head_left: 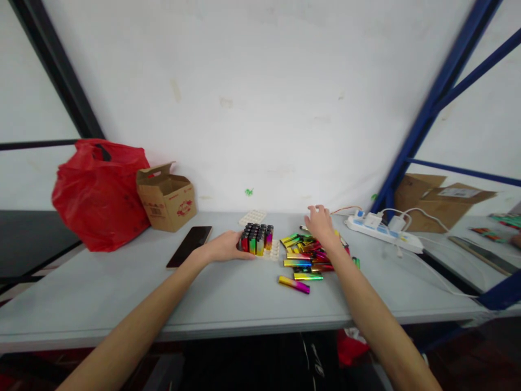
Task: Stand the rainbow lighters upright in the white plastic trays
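Lighters (259, 244) upright in a block, black-topped, bodies shiny red, green, yellow, purple, in a pale tray (275, 251) on the desk (228, 304). Loose pile (302, 263) just right, metallic two-tone. Red print on carton (173, 203): too small to read. Left hand (223, 246) at block's left edge; grip unclear. Right fingers (312, 210) apart, loosely bent, over pile's far side.

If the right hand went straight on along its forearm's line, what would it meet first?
Probably the wall: the right hand points away from the body, over the loose lighters. Nothing else shows in between, but the gap is hard to judge from one view.
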A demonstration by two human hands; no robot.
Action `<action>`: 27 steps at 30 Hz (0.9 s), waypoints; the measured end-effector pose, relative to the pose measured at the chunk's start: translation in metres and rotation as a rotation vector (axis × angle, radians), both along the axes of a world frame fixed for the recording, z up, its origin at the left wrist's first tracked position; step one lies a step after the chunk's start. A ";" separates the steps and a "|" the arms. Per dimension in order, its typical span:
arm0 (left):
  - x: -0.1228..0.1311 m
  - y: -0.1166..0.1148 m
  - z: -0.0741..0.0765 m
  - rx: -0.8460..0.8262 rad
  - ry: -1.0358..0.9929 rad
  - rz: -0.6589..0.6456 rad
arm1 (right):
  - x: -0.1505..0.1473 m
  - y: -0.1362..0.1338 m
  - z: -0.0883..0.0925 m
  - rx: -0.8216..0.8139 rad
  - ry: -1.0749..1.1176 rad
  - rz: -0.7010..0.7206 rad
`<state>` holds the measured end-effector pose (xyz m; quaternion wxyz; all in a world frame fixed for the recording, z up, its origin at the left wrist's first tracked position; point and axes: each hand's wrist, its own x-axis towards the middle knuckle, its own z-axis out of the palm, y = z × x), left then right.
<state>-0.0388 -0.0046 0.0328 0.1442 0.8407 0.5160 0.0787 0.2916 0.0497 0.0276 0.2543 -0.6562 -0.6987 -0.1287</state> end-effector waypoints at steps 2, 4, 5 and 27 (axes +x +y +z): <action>0.000 0.001 -0.001 0.002 -0.007 -0.002 | 0.011 0.004 -0.007 -0.199 -0.047 -0.040; -0.001 0.002 -0.003 0.002 -0.019 -0.012 | 0.014 0.007 -0.012 -0.309 -0.085 -0.016; -0.002 0.002 -0.004 0.001 -0.023 -0.018 | 0.012 0.007 -0.012 -0.341 -0.101 0.002; -0.003 0.004 -0.006 -0.017 -0.087 -0.059 | -0.055 -0.013 -0.007 -0.106 0.467 0.706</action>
